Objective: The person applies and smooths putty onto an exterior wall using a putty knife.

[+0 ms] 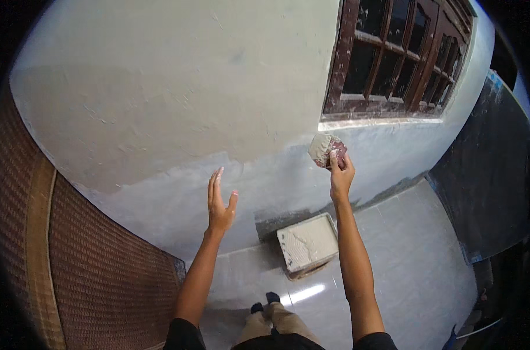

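From here the wall point(177, 105) shows cream high up and pale grey lower down, with an uneven, wavy border between the two and small rough marks scattered across the cream. The right hand point(342, 172) grips a reddish, paste-smeared flat tool point(321, 149) just below the brown-framed window point(387, 64) at the far right. The left hand point(220, 204) is empty, fingers extended and thumb spread, before the grey; I can't tell whether it touches. A tub point(303, 273) of off-white paste point(314, 236) sits on the glossy grey floor point(405, 233) near the wall's foot. Brown woven matting point(102, 245) stands left, a dark panel point(481, 169) right.
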A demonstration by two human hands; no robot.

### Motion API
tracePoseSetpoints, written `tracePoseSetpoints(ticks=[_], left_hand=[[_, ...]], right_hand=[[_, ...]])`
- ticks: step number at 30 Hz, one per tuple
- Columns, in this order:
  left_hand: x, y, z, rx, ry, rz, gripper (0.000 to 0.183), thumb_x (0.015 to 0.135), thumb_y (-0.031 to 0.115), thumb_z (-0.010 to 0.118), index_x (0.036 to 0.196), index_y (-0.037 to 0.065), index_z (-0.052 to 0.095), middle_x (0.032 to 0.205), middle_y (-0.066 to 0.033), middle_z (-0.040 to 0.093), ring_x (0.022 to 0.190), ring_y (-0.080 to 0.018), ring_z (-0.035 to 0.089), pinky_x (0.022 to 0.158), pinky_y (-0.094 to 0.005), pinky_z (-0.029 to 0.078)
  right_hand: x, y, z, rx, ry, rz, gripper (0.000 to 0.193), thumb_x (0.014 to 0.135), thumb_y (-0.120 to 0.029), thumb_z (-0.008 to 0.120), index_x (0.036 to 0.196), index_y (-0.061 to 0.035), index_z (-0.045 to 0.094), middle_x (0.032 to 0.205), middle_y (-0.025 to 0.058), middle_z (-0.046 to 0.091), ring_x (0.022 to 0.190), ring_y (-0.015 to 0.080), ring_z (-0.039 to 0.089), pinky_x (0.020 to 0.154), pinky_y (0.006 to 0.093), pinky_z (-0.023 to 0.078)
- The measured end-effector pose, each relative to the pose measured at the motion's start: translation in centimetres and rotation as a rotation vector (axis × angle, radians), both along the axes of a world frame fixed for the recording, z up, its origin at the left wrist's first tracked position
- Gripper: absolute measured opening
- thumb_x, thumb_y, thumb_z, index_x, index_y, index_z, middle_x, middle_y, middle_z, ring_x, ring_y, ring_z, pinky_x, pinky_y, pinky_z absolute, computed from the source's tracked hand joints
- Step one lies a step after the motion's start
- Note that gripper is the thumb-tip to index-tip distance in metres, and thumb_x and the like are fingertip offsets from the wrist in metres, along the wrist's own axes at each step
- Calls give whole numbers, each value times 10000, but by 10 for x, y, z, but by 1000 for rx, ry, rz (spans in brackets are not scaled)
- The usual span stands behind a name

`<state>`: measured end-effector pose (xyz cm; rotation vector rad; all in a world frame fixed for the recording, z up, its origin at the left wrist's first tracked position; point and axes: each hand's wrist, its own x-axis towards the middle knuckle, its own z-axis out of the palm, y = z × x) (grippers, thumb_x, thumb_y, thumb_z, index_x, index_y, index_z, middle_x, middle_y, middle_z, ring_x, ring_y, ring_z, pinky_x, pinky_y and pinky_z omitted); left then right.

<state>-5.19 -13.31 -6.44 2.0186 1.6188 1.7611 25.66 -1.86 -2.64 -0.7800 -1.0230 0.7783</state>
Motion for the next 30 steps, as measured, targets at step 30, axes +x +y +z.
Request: tracePoseSetpoints(ticks=[30], left_hand=[[244,-84,-377,-733,-404,69,535,895,53,584,1398,-5,411,1418,-196,466,1343,-335,424,1124,-413,307]], right_hand=[[157,-53,-438,-443,-1130,263,160,848,-52,624,997,-13,667,762,231,660,716,386,668,643,433,512]])
